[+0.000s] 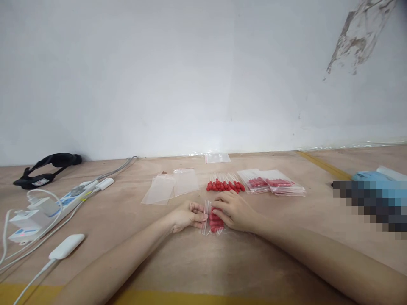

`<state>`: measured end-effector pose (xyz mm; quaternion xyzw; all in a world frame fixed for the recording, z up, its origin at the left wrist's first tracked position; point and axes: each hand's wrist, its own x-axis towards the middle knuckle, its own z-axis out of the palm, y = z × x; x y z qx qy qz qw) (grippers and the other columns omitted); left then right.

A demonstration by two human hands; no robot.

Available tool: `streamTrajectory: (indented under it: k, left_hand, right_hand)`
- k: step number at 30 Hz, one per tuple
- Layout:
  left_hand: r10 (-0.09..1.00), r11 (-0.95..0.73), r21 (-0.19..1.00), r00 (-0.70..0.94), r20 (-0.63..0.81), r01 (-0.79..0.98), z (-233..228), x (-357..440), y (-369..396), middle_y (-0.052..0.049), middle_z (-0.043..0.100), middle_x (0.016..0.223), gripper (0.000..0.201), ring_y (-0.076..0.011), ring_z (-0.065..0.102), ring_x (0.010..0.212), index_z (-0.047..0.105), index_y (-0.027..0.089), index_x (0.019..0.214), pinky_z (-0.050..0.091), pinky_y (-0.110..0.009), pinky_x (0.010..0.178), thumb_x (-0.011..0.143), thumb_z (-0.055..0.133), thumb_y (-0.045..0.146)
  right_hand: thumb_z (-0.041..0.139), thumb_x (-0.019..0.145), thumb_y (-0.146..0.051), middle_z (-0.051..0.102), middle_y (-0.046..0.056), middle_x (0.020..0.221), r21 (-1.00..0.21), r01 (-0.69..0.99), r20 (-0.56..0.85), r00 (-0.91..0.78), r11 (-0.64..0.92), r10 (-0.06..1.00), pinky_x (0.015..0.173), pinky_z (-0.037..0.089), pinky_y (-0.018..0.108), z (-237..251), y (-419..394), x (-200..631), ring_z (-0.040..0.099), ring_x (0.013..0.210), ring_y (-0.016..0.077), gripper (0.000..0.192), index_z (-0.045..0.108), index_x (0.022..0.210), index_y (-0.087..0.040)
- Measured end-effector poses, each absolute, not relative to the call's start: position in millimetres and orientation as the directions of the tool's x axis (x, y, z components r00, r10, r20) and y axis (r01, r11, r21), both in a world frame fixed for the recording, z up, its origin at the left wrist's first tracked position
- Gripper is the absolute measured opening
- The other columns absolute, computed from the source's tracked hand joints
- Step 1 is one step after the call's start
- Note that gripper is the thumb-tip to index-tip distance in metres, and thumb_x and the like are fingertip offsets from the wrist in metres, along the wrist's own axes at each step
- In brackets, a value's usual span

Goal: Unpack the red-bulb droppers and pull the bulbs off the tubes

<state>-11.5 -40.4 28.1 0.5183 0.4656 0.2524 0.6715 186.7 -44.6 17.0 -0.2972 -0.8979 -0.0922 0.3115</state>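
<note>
The bag (pixel 214 224) lies parallel to the table's (pixel 159 262) far edge; left hand (pixel 187 216) pinches its left end; right hand (pixel 237 212) overlaps it, grip unclear.

Small clear plastic bag (pixel 209 228), roughly flat, on or just above the brown tabletop (pixel 203 262), pale strip (pixel 207 205) along its left edge, bright red rounded tips (pixel 216 223) bunched in a column inside, film creased around them, right part mostly hidden
</note>
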Motion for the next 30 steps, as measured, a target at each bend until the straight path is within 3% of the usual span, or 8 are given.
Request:
streamTrajectory:
  k: [4, 9, 17, 23, 30]
  left_hand:
    - [0.836, 0.289, 0.940, 0.431, -0.341, 0.183, 31.6, -5.8, -39.9, 0.001, 0.059, 0.060, 0.036, -0.0078, 0.054, 0.054, 0.063, 0.010, 0.068, 0.045, -0.023, 0.060, 0.045, 0.082, 0.030]
    - [0.841, 0.246, 0.948, 0.442, -0.311, 0.200, 29.4, -4.2, -41.9, 0.000, 0.060, 0.059, 0.036, -0.0068, 0.052, 0.051, 0.065, 0.010, 0.071, 0.043, -0.021, 0.055, 0.047, 0.080, 0.033]
    - [0.842, 0.219, 0.946, 0.445, -0.306, 0.238, 30.2, -3.4, -43.9, -0.001, 0.060, 0.060, 0.038, -0.0067, 0.050, 0.051, 0.067, 0.009, 0.075, 0.042, -0.022, 0.055, 0.049, 0.080, 0.034]
    - [0.836, 0.217, 0.950, 0.460, -0.299, 0.223, 28.7, -5.4, -42.2, 0.001, 0.058, 0.059, 0.042, -0.0067, 0.050, 0.051, 0.066, 0.009, 0.077, 0.042, -0.022, 0.056, 0.048, 0.079, 0.036]
    - [0.836, 0.245, 0.958, 0.468, -0.288, 0.151, 29.7, -5.8, -42.4, -0.001, 0.057, 0.063, 0.040, -0.0086, 0.051, 0.057, 0.062, 0.009, 0.067, 0.043, -0.024, 0.062, 0.051, 0.077, 0.043]
  right_hand:
    - [0.041, 0.076, -0.005, 0.058, 0.006, 0.102, -0.080, 0.539, 0.618, -0.633, 0.838, 0.466, 0.077, 0.037, 0.033, 12.9, -34.5, 175.4, 0.048, 0.092, 0.0171, 0.032, 0.062, 0.095, -0.021]
    - [0.044, 0.078, -0.009, 0.060, 0.005, 0.101, -0.168, 0.483, 0.611, -0.633, 0.859, 0.475, 0.080, 0.040, 0.033, 6.5, -26.5, 178.8, 0.049, 0.095, 0.0166, 0.029, 0.063, 0.095, -0.021]
    - [0.047, 0.081, -0.017, 0.060, 0.001, 0.099, 0.000, 0.456, 0.668, -0.662, 0.890, 0.339, 0.083, 0.035, 0.036, 8.0, -23.1, 180.4, 0.047, 0.097, 0.0173, 0.024, 0.066, 0.088, -0.030]
    - [0.045, 0.082, -0.015, 0.062, 0.001, 0.090, 0.108, 0.431, 0.664, -0.702, 0.896, 0.257, 0.083, 0.032, 0.036, 6.5, -20.4, 177.2, 0.047, 0.091, 0.0162, 0.020, 0.063, 0.084, -0.023]
    - [0.042, 0.082, -0.012, 0.061, 0.003, 0.084, 0.157, 0.460, 0.649, -0.715, 0.874, 0.259, 0.090, 0.029, 0.036, 8.4, -21.1, 179.5, 0.047, 0.089, 0.0148, 0.017, 0.057, 0.081, -0.016]
